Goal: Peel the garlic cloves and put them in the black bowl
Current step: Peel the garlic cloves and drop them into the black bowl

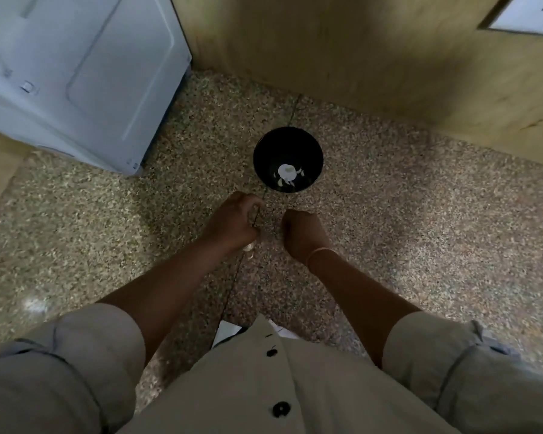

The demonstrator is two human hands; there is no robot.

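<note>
Black bowl point(264, 148), white garlic point(285, 171), speckled floor point(405, 220).
Your floor is flecked brown, grey and cream; the wall point(342, 51) is tan and faintly streaked, the appliance point(76, 73) pale grey-white, your shirt point(232, 386) beige with black buttons point(281, 409), your sleeves point(76, 371) a greyer beige, your wristband point(318, 252) pink.

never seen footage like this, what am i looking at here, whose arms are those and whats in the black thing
This is one picture from a camera worn on a person's head, looking down, so the arms are the wearer's own; there is no robot. A black bowl stands on the speckled floor with pale garlic pieces inside. The left hand is curled round something pale, likely a garlic clove. The right hand is curled too; whether it holds anything is hidden. A white appliance stands at upper left.
</note>
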